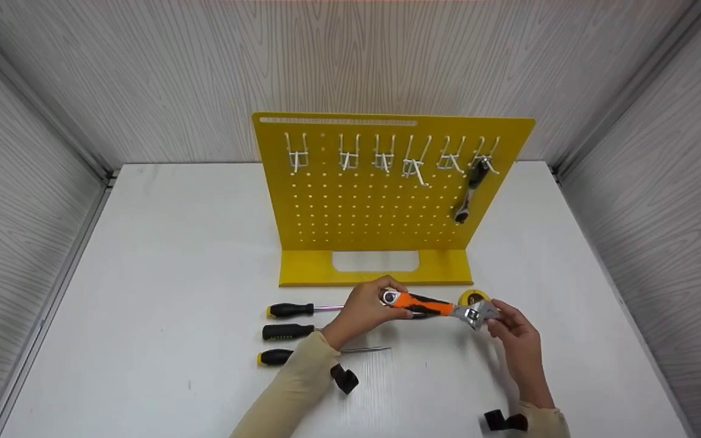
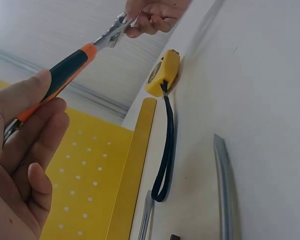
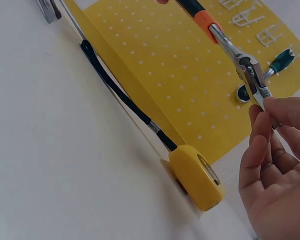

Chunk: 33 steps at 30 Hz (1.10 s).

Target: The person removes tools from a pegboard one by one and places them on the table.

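An adjustable wrench (image 1: pixel 428 304) with an orange and black handle is held above the table between both hands. My left hand (image 1: pixel 370 309) grips the handle end, thumb on one side and fingers on the other in the left wrist view. At the opposite end, my right hand (image 1: pixel 518 340) pinches the metal jaw head (image 3: pixel 252 75) between thumb and fingertips. Just behind the wrench lies a yellow tape measure (image 3: pixel 197 177) with a black wrist strap (image 2: pixel 165 155); in the head view the wrench and right hand partly cover it.
A yellow pegboard (image 1: pixel 369 213) with several white hooks (image 1: pixel 383 159) stands behind the hands. A ratchet wrench (image 1: pixel 471 190) hangs from its rightmost hook. Several screwdrivers (image 1: pixel 289 310) with black handles lie left, partly under my left forearm.
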### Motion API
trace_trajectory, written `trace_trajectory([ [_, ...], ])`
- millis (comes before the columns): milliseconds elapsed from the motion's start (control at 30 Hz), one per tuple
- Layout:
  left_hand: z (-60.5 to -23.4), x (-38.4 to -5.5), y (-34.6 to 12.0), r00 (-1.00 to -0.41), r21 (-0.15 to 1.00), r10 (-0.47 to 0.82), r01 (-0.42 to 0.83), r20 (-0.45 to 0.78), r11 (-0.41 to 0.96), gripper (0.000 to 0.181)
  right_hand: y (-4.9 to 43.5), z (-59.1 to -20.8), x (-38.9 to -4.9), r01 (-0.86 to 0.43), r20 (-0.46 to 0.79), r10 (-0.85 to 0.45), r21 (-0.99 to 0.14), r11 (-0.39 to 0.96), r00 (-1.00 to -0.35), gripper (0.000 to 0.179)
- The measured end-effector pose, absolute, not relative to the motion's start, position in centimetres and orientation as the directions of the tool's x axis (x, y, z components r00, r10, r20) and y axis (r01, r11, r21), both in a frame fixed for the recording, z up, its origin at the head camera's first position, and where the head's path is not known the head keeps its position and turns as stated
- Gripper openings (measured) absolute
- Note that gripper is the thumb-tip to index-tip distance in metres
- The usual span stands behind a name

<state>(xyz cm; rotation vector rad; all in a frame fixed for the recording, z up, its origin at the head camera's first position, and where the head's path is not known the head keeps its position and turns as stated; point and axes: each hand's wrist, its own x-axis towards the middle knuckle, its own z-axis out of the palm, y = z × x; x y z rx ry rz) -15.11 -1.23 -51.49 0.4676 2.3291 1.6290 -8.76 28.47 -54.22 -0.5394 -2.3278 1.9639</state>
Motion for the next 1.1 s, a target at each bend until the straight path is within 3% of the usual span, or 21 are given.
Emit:
trace_trajectory([
  [467, -53.5, -12.0, 1.1, -0.909, 0.689, 0.398, 0.367, 0.124, 0.625, 0.033, 31.2, -54.8, -8.3, 0.327, -0.248, 0.252, -0.879, 0.347, -0.935, 0.043],
  [767, -55.3, -10.9, 2.4, -0.898, 0.604, 0.399, 0.425, 0.185, 0.675, 0.029, 32.2, -55.4, -8.4, 0.343, -0.258, 0.230, -0.782, 0.520, -0.938, 0.040],
  [1100, -55.8, -10.3, 2.4, -0.893, 0.566, 0.423, 0.430, 0.154, 0.703, 0.032, 32.1, -55.7, -8.3, 0.310, -0.256, 0.175, -0.747, 0.589, -0.951, 0.038],
])
